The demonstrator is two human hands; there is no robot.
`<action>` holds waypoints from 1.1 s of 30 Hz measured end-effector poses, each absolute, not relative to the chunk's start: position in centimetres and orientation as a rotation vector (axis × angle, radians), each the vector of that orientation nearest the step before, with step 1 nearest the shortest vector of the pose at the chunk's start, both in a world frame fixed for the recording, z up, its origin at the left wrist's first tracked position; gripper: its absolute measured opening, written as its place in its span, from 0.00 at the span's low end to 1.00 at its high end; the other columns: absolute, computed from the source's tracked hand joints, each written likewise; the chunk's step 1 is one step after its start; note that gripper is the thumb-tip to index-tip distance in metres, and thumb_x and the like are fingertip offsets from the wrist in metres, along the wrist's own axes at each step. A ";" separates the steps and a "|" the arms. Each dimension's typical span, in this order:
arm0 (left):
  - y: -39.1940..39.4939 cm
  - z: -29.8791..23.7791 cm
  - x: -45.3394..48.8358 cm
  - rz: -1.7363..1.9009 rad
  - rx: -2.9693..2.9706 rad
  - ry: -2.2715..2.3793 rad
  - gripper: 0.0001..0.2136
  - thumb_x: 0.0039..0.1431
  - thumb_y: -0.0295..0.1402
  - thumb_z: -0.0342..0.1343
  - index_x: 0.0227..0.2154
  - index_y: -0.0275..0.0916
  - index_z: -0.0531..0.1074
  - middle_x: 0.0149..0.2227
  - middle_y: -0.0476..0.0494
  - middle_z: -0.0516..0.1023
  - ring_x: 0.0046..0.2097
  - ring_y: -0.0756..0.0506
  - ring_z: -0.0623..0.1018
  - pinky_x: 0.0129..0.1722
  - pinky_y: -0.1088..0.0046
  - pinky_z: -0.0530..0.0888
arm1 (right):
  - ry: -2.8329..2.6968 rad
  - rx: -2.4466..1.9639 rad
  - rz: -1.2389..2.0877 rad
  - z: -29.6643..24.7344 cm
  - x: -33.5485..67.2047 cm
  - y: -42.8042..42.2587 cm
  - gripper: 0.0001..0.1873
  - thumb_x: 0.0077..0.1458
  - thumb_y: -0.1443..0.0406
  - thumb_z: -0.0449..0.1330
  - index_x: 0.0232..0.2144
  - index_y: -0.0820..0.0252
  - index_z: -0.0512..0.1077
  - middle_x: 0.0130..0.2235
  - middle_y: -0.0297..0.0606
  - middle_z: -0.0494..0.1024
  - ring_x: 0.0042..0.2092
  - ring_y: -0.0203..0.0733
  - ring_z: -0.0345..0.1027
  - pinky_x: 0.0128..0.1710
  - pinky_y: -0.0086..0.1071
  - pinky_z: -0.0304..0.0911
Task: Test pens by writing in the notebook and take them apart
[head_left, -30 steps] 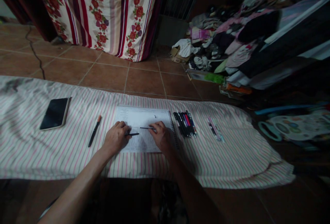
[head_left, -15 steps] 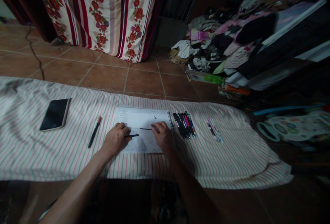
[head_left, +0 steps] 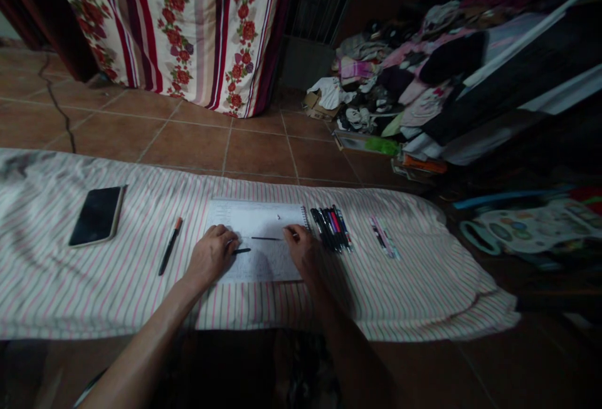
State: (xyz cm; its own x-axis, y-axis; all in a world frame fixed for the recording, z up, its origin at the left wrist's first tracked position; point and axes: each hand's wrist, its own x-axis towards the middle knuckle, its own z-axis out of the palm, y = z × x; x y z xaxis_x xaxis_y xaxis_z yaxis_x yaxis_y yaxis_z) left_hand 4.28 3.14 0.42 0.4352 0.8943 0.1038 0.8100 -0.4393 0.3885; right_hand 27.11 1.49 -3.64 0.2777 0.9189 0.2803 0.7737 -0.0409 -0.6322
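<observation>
An open spiral notebook [head_left: 256,271] with written pages lies on the striped cloth. My left hand [head_left: 214,252] rests at its left side, fingers curled round a short black pen part [head_left: 242,251] whose end sticks out to the right. On the page, a thin dark stick like a pen refill [head_left: 266,238] lies crosswise. My right hand [head_left: 301,249] is at the stick's right end with thumb and fingertips pinched together; what they hold is hidden. A tiny dark piece [head_left: 278,216] lies higher on the page.
Several pens [head_left: 332,230] lie in a row right of the notebook, with pink and white pens [head_left: 383,238] farther right. A black pen with an orange end [head_left: 170,246] and a phone [head_left: 96,216] lie to the left. Behind are a floral curtain [head_left: 176,32] and piled clothes [head_left: 395,70].
My right hand has shifted slightly right along the thin stick, so more of the stick shows. My left hand keeps its place on the black pen part. The view has turned a little.
</observation>
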 end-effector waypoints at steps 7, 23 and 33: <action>3.6 0.5 3.9 0.293 2.423 1.608 0.10 0.59 0.31 0.47 0.33 0.38 0.74 0.34 0.41 0.73 0.41 0.44 0.71 0.39 0.71 0.68 | -1.490 -1.852 0.364 -2.1 27.7 2.0 0.12 0.52 0.61 0.52 0.30 0.60 0.73 0.30 0.38 0.78 0.31 0.40 0.70 0.34 0.31 0.63; 3.2 -0.3 3.4 0.144 2.530 1.431 0.08 0.53 0.28 0.53 0.36 0.39 0.72 0.36 0.41 0.72 0.42 0.42 0.70 0.36 0.69 0.69 | -1.593 -1.686 0.676 -0.3 24.0 -1.8 0.11 0.50 0.63 0.53 0.32 0.60 0.74 0.35 0.40 0.77 0.31 0.38 0.69 0.32 0.31 0.65; -1.1 3.7 3.7 0.719 2.092 1.047 0.07 0.60 0.34 0.46 0.31 0.39 0.66 0.30 0.49 0.70 0.33 0.49 0.71 0.35 0.73 0.67 | -1.154 -1.460 1.157 4.8 21.2 -6.5 0.21 0.41 0.61 0.61 0.41 0.59 0.68 0.30 0.33 0.73 0.25 0.33 0.64 0.20 0.25 0.59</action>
State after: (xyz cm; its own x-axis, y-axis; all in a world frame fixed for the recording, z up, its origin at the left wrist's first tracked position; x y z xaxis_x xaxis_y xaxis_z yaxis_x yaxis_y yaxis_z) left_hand 3.67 -1.06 3.69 0.5236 0.8348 0.1701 0.4588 -0.4446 0.7693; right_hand 21.23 -6.50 4.83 0.1203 0.9845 -0.1280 0.1254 -0.1429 -0.9818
